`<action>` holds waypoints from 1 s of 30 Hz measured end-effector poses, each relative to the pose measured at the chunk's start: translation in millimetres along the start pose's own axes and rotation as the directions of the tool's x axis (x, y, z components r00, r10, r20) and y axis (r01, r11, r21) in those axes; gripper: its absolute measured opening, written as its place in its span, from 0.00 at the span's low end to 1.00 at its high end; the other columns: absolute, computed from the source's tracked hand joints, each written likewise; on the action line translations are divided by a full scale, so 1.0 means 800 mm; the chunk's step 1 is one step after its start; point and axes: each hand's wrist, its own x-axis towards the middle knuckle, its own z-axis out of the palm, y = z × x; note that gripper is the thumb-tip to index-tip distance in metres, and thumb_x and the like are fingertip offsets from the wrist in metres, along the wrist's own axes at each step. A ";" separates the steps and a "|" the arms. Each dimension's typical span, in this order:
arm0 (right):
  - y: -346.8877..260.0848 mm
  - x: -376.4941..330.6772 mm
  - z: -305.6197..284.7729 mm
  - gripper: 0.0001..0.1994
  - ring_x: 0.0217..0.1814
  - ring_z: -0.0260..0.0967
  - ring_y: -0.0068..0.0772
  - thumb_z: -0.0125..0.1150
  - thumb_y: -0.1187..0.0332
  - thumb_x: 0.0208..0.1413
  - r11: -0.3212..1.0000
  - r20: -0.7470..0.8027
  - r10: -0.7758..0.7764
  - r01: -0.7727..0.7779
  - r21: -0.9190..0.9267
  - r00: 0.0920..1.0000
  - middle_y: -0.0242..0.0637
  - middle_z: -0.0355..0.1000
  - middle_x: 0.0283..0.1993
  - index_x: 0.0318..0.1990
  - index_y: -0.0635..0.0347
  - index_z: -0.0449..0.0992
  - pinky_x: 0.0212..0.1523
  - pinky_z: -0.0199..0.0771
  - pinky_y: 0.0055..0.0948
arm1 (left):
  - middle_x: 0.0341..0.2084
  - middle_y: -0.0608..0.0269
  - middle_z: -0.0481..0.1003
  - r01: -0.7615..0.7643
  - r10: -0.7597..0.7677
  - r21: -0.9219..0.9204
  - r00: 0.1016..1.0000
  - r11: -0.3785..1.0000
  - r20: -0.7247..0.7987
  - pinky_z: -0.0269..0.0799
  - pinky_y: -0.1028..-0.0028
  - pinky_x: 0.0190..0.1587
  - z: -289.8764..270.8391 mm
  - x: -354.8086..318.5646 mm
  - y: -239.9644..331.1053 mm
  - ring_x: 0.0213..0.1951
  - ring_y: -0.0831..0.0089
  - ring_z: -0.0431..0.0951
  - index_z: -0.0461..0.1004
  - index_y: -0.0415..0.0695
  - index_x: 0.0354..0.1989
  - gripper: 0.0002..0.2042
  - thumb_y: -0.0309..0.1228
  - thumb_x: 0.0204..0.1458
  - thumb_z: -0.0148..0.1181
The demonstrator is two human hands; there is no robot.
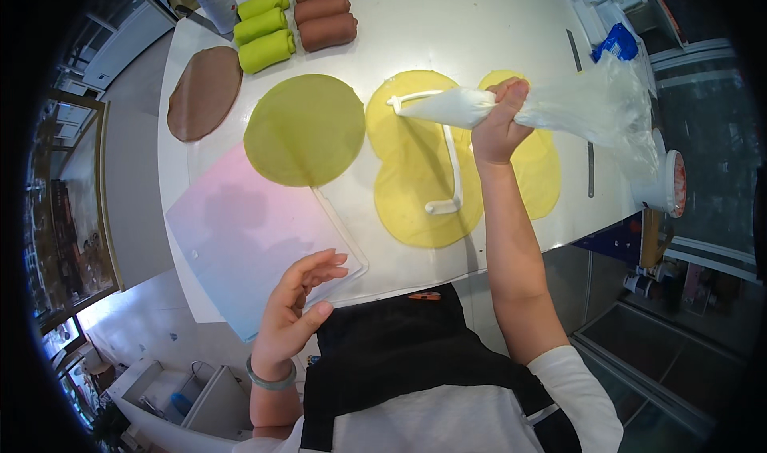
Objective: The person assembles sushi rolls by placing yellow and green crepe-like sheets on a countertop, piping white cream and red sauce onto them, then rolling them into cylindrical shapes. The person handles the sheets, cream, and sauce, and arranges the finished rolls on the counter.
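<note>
A brown round point(204, 93) is laid well beyond the left hand point(292, 309), whose fingers are held loosely curled beside a pink-and-blue board point(256, 233), a green round point(304, 129) ahead of it, and white-streaked yellow rounds point(406, 177) beneath the white piping bag point(451, 108) gripped in the right hand point(502, 125), tip to that hand's left.

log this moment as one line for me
right hand: grips piping bag | left hand: empty, by pink-blue board | yellow rounds: white line on top | nearby: green round, brown round
</note>
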 end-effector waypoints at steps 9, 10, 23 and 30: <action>-0.113 -0.101 -0.143 0.21 0.25 0.57 0.25 0.42 0.57 0.77 0.989 0.029 0.143 -0.144 0.034 0.989 0.32 0.59 0.24 0.28 0.55 0.60 0.29 0.59 0.27 | 0.67 0.51 0.69 0.056 -0.055 -0.025 0.998 0.998 0.033 0.59 0.62 0.72 0.013 0.011 -0.011 0.66 0.63 0.72 0.61 0.38 0.73 0.31 0.22 0.59 0.58; -0.111 -0.096 -0.155 0.22 0.25 0.56 0.25 0.42 0.55 0.77 0.987 -0.010 0.162 -0.162 -0.013 0.987 0.31 0.58 0.24 0.28 0.54 0.59 0.29 0.60 0.27 | 0.67 0.51 0.69 0.067 -0.066 -0.024 0.997 0.997 0.033 0.59 0.61 0.72 0.016 0.015 -0.009 0.66 0.63 0.71 0.61 0.38 0.73 0.31 0.22 0.59 0.59; -0.224 -0.023 -0.056 0.14 0.45 0.76 0.51 0.61 0.69 0.62 0.948 0.723 0.298 -0.107 -0.299 0.623 0.45 0.75 0.51 0.53 0.63 0.75 0.48 0.76 0.46 | 0.38 0.59 0.81 -0.400 0.284 0.358 0.898 0.844 0.336 0.76 0.75 0.38 0.119 0.201 0.195 0.36 0.72 0.81 0.81 0.36 0.46 0.22 0.46 0.57 0.69; -0.197 0.005 -0.044 0.17 0.49 0.77 0.36 0.53 0.59 0.73 0.716 0.954 -0.005 -0.665 0.212 0.298 0.39 0.78 0.40 0.35 0.61 0.78 0.58 0.72 0.37 | 0.36 0.65 0.80 -0.490 0.218 0.329 0.766 0.807 0.605 0.75 0.76 0.41 0.137 0.211 0.227 0.37 0.80 0.75 0.80 0.41 0.50 0.17 0.43 0.65 0.62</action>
